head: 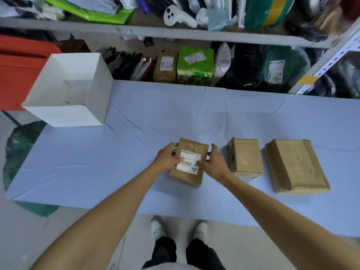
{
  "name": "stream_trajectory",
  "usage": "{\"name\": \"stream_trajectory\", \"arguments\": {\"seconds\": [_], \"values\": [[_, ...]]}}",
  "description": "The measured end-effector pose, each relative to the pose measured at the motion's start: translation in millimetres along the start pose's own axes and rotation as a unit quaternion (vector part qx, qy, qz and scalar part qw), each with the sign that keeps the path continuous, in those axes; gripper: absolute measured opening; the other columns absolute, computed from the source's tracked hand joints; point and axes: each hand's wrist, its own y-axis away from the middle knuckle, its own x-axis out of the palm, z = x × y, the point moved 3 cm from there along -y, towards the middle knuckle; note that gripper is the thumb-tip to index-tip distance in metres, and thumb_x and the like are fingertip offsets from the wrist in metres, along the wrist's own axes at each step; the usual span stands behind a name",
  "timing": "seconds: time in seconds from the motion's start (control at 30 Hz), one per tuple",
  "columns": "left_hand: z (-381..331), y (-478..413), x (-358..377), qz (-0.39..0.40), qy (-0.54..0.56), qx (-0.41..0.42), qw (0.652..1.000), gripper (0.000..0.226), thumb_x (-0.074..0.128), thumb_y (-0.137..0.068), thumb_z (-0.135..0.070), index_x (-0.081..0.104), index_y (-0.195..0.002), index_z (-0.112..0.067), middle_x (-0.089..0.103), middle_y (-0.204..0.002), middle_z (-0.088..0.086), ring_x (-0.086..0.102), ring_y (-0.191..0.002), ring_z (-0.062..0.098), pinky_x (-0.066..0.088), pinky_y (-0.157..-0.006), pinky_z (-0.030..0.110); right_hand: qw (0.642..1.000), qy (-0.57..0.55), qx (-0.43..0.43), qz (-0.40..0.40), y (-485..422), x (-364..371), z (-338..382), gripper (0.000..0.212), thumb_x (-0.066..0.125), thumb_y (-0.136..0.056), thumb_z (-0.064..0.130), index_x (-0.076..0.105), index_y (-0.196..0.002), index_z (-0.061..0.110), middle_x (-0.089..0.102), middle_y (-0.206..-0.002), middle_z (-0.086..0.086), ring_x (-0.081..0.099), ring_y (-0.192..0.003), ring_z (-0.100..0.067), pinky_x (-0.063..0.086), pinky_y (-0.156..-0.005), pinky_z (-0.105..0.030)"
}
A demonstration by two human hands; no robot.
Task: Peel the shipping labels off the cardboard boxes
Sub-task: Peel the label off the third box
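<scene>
A small brown cardboard box (188,177) lies on the pale blue table cover, with a white shipping label (189,161) stuck on its top. My left hand (168,159) grips the box's left side, its thumb resting on the label's left edge. My right hand (213,162) holds the right side, fingertips touching the label's right edge. The label looks flat on the box. To the right lie two more brown boxes, a middle one (245,157) and a larger one (296,165), with no label showing on their tops.
An open white box (91,98) stands at the table's back left corner. The blue cover (136,145) spans the table. Behind it, metal shelves (175,33) hold packed parcels and bags. A dark green bag (21,145) sits on the floor at left.
</scene>
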Motion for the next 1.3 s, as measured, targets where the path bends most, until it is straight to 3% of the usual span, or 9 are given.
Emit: {"name": "stream_trajectory", "arguments": {"seconds": [0.13, 0.27, 0.3, 0.4, 0.47, 0.6, 1.0, 1.3], "values": [[-3, 9, 0, -0.063, -0.007, 0.032, 0.997, 0.056, 0.074, -0.08, -0.011, 0.054, -0.131, -0.022, 0.067, -0.116, 0.003, 0.062, -0.096, 0.015, 0.046, -0.08, 0.022, 0.998, -0.067, 0.009, 0.017, 8, 12, -5, 0.091, 0.074, -0.074, 0.007, 0.02, -0.146, 0.017, 0.062, -0.119, -0.002, 0.061, -0.106, -0.019, 0.052, -0.083, -0.03], [-18, 16, -9, -0.117, 0.062, 0.069, 0.989, 0.063, 0.071, -0.08, -0.003, 0.05, -0.135, -0.026, 0.062, -0.108, -0.007, 0.061, -0.091, 0.01, 0.05, -0.064, 0.008, 0.993, -0.102, -0.063, 0.0, 8, 5, 13, 0.111, 0.076, -0.066, -0.004, 0.01, -0.151, 0.021, 0.055, -0.114, 0.012, 0.056, -0.108, -0.015, 0.052, -0.089, -0.034], [-21, 19, -10, -0.128, 0.076, 0.074, 0.986, 0.062, 0.069, -0.081, -0.002, 0.049, -0.134, -0.027, 0.061, -0.108, -0.007, 0.061, -0.092, 0.01, 0.052, -0.067, 0.011, 0.992, -0.101, -0.081, -0.01, 8, 0, 18, 0.114, 0.077, -0.065, -0.005, 0.008, -0.152, 0.023, 0.054, -0.117, 0.01, 0.055, -0.108, -0.015, 0.052, -0.091, -0.035], [-16, 26, -6, -0.128, 0.122, 0.071, 0.982, 0.061, 0.063, -0.083, 0.004, 0.045, -0.133, -0.026, 0.06, -0.111, -0.002, 0.062, -0.099, 0.016, 0.058, -0.084, 0.038, 0.989, -0.074, -0.126, -0.012, 8, -7, 26, 0.114, 0.074, -0.069, -0.006, 0.005, -0.153, 0.025, 0.053, -0.126, 0.0, 0.056, -0.111, -0.022, 0.052, -0.091, -0.042], [-10, 30, -1, -0.125, 0.126, 0.071, 0.982, 0.061, 0.062, -0.083, 0.007, 0.046, -0.133, -0.023, 0.06, -0.119, 0.002, 0.062, -0.102, 0.017, 0.056, -0.089, 0.044, 0.991, -0.035, -0.129, 0.004, 12, -5, 24, 0.113, 0.073, -0.072, -0.006, 0.0, -0.153, 0.024, 0.055, -0.128, -0.008, 0.057, -0.11, -0.028, 0.051, -0.091, -0.046], [-4, 35, 6, -0.128, 0.147, 0.082, 0.977, 0.062, 0.059, -0.083, 0.007, 0.047, -0.136, -0.024, 0.058, -0.123, -0.001, 0.061, -0.103, 0.012, 0.055, -0.091, 0.038, 0.995, -0.012, -0.102, 0.018, 13, 1, 15, 0.114, 0.071, -0.075, -0.003, -0.009, -0.152, 0.021, 0.057, -0.125, -0.013, 0.057, -0.11, -0.03, 0.049, -0.094, -0.046], [3, 41, 10, -0.115, 0.132, 0.086, 0.981, 0.065, 0.057, -0.089, 0.002, 0.038, -0.145, -0.025, 0.056, -0.134, -0.001, 0.057, -0.112, 0.008, 0.046, -0.091, 0.015, 0.994, 0.01, -0.098, 0.043, 20, 2, 9, 0.114, 0.075, -0.071, 0.0, -0.002, -0.151, 0.023, 0.056, -0.124, -0.01, 0.058, -0.108, -0.03, 0.053, -0.087, -0.049], [3, 42, 13, -0.092, 0.134, 0.08, 0.983, 0.068, 0.051, -0.091, 0.003, 0.029, -0.148, -0.028, 0.051, -0.136, -0.009, 0.051, -0.124, 0.011, 0.047, -0.096, 0.024, 0.994, 0.015, -0.094, 0.055, 19, 4, 3, 0.111, 0.075, -0.076, 0.007, -0.004, -0.152, 0.022, 0.055, -0.128, -0.007, 0.057, -0.111, -0.027, 0.053, -0.09, -0.041]]}}
